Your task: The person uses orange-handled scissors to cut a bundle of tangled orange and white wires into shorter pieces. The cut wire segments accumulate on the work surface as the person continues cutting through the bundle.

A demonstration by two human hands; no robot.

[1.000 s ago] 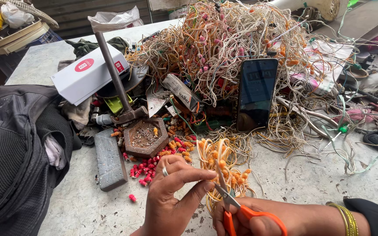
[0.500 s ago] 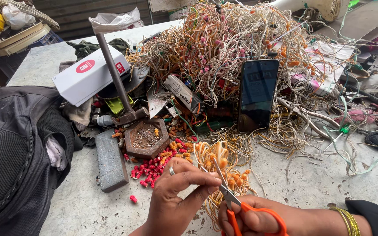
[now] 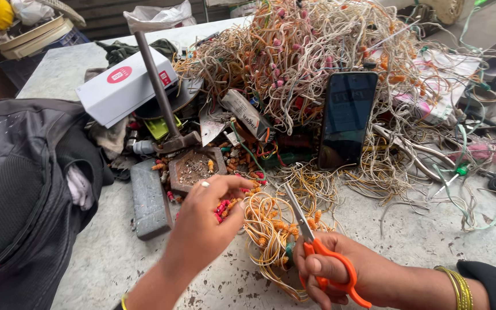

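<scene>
A dark backpack [image 3: 24, 189] slumps on the left of the stone table [image 3: 414, 241], near a white box [image 3: 123, 86] and a hammer [image 3: 162, 103] leaning over a grey block [image 3: 147, 198]. The left hand [image 3: 205, 221] is closed in a pinch on the bundle of thin yellow wires [image 3: 268, 229], which lies on the table between both hands. The right hand [image 3: 340, 275] grips orange-handled scissors [image 3: 317, 247], blades parted at the bundle. The wires look light, springy and tangle-prone, so they are best pinched close to the cut. Behind stands a dark phone [image 3: 348, 117] against a large wire heap [image 3: 317, 51].
</scene>
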